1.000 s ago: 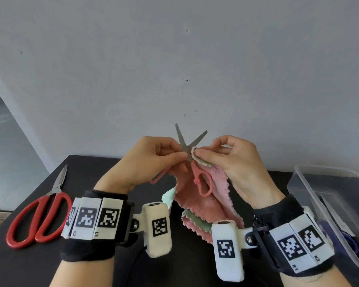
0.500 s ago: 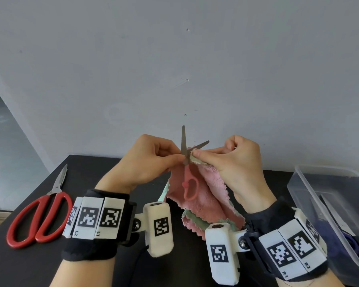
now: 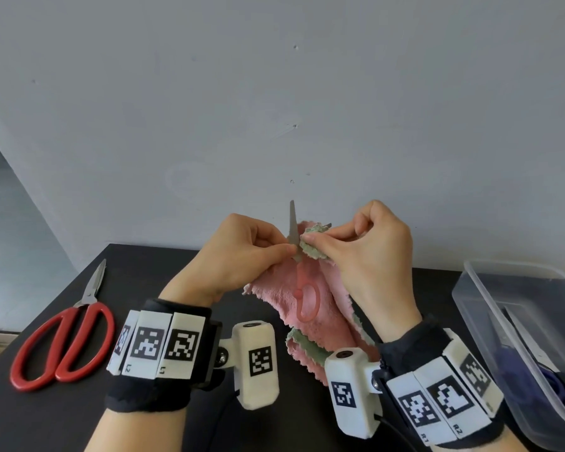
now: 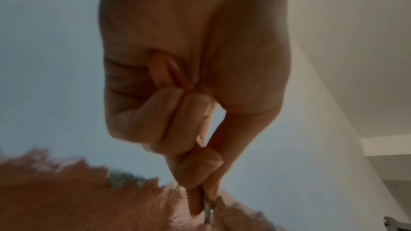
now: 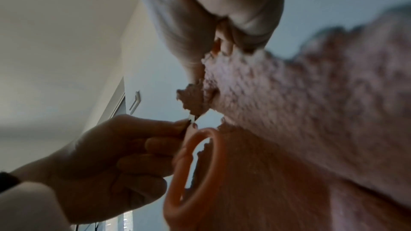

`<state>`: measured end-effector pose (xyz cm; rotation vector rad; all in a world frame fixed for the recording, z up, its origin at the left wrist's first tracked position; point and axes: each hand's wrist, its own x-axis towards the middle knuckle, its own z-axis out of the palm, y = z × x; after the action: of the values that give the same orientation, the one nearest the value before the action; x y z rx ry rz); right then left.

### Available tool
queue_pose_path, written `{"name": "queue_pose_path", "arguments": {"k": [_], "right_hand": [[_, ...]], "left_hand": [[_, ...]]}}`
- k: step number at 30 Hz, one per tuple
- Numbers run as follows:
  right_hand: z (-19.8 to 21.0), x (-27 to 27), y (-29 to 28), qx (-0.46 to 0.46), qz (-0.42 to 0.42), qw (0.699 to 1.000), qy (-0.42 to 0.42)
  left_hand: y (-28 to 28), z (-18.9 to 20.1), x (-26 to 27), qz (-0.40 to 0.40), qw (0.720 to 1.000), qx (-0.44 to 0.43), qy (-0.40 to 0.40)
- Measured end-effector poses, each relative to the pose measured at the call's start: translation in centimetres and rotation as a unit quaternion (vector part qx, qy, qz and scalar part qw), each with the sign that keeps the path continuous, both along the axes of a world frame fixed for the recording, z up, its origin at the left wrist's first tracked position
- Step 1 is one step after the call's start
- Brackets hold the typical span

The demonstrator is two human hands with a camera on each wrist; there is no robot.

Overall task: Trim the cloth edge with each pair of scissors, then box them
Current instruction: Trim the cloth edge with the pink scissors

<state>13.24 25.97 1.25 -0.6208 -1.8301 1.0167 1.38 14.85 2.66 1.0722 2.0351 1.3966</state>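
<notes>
Pale grey wall behind; black table [image 3: 62, 415] below. Both my hands are raised above it. My left hand [image 3: 238, 252] pinches the small pink scissors [image 3: 302, 301] near the pivot: one steel blade points straight up, one coral plastic loop hangs against the cloth [image 3: 310, 288]. My right hand [image 3: 369, 252] pinches the cloth's top edge beside the blade. Cloth fuzzy, pink with green backing, edges zigzag. Large red scissors [image 3: 62, 340] lie closed at the table's left. Clear plastic box [image 3: 490, 308] at right edge.
</notes>
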Motion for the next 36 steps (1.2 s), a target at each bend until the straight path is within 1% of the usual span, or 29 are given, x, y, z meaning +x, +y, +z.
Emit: {"name": "queue_pose_path", "arguments": {"k": [4, 10, 16, 19, 22, 25, 27, 30, 33, 36], "right_hand": [[-0.1, -0.1, 0.3, 0.017, 0.006, 1.000, -0.025], [-0.2, -0.1, 0.5, -0.009, -0.004, 1.000, -0.028], [-0.4, 0.1, 0.6, 0.005, -0.017, 0.999, -0.042], [-0.3, 0.6, 1.8, -0.001, -0.050, 0.998, -0.029], [0.0, 1.0, 2.8, -0.016, -0.059, 0.998, 0.012], [0.3, 1.0, 2.5, -0.044, -0.013, 0.998, 0.049], [0.4, 0.8, 1.9, -0.106, 0.032, 0.992, 0.058], [0.2, 0.4, 1.2, -0.202, 0.112, 0.970, 0.072], [0.4, 0.3, 0.5, -0.215, 0.148, 0.964, 0.051], [0.6, 0.4, 0.0, -0.238, 0.185, 0.953, 0.032]], "left_hand": [[0.2, -0.2, 0.0, -0.001, 1.000, -0.003, 0.002], [-0.2, -0.2, -0.1, -0.018, 1.000, -0.019, 0.015], [-0.6, -0.1, -0.5, -0.026, 0.999, -0.035, 0.006], [-1.5, 0.2, -1.0, -0.034, 0.999, -0.035, -0.010], [-1.9, 0.3, -1.6, -0.010, 0.999, -0.029, -0.014], [-1.7, 0.0, -1.8, 0.018, 0.999, -0.026, -0.010], [-1.4, -0.1, -1.7, 0.013, 1.000, 0.000, -0.016], [-0.9, -0.1, -1.0, -0.018, 0.999, 0.030, -0.031], [-0.6, 0.0, -0.6, -0.046, 0.997, 0.037, -0.042], [-0.5, -0.1, -0.5, -0.050, 0.997, 0.035, -0.050]]}}
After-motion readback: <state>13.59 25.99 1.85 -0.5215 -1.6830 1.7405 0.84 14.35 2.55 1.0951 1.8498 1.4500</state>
